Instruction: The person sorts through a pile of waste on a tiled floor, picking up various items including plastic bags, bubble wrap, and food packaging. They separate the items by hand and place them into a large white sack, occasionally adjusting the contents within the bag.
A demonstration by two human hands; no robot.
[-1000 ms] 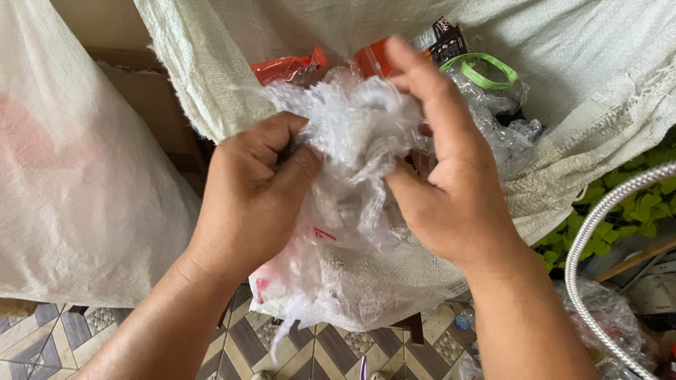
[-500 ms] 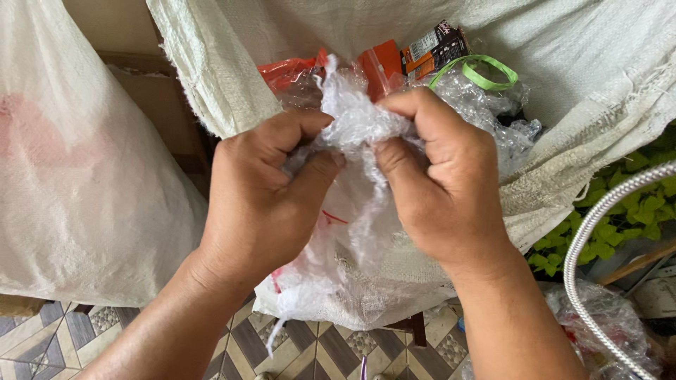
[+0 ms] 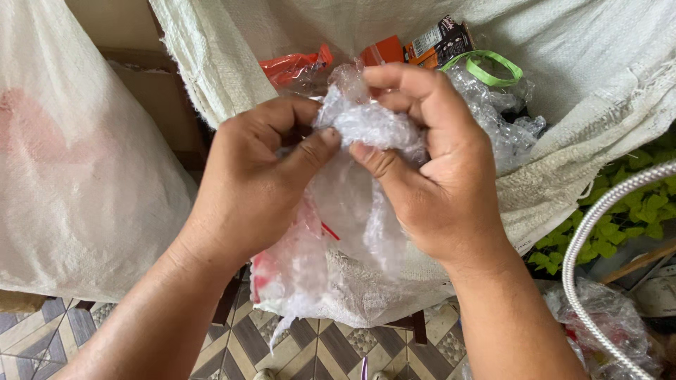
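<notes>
Colours as I read them: clear, whitish crumpled plastic bag (image 3: 352,204) at frame centre, with red print marks on its lower left part. Open woven sack (image 3: 577,162) across the top and right is off-white, coarse weave, frayed edge. Inside it, upper centre: red-orange wrapper (image 3: 292,65), orange-and-black carton (image 3: 429,43), bright green plastic loop (image 3: 486,69), more clear crinkled film (image 3: 503,123). Second sack (image 3: 77,176) at left is translucent white with a faint pink patch. Floor tiles (image 3: 331,352) along the bottom show a geometric pattern in cream, grey and dark purple. Green leaves (image 3: 627,211) at right edge. Hose (image 3: 588,232) at right is silver-white, ribbed.
</notes>
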